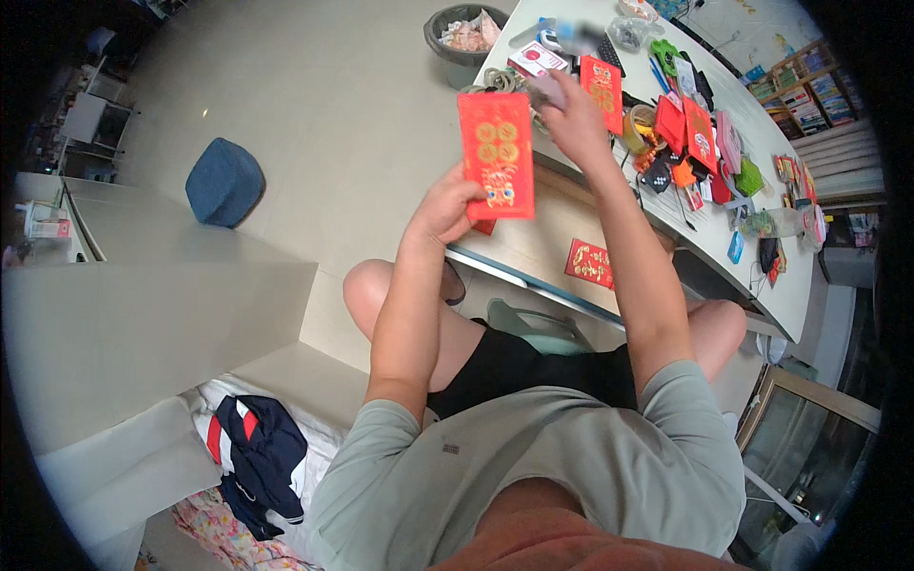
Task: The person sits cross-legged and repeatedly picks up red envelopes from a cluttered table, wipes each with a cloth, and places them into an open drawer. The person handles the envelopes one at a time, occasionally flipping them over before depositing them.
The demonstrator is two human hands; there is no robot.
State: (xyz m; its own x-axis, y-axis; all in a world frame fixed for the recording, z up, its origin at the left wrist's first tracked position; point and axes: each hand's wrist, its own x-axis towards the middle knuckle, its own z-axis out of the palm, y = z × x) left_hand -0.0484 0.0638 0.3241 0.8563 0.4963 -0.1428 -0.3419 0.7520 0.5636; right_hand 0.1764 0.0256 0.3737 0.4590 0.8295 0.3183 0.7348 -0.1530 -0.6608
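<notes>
My left hand grips a red paper envelope upright by its lower left side, thumb on the front. Gold coin shapes and a cartoon figure decorate the envelope. To its right, my right hand pinches a small, flat greyish-pink thing, too blurred to name. Below both hands is a pulled-out drawer with a pale wooden bottom. Inside it lies a red envelope with gold lettering, partly covered by my right forearm. Another red piece shows just beneath my left hand.
The white desk bears more red envelopes, a tape roll, a white-and-red box, a plastic bottle and cables. A lined trash bin stands beyond its left end. A blue stool sits on the floor at left.
</notes>
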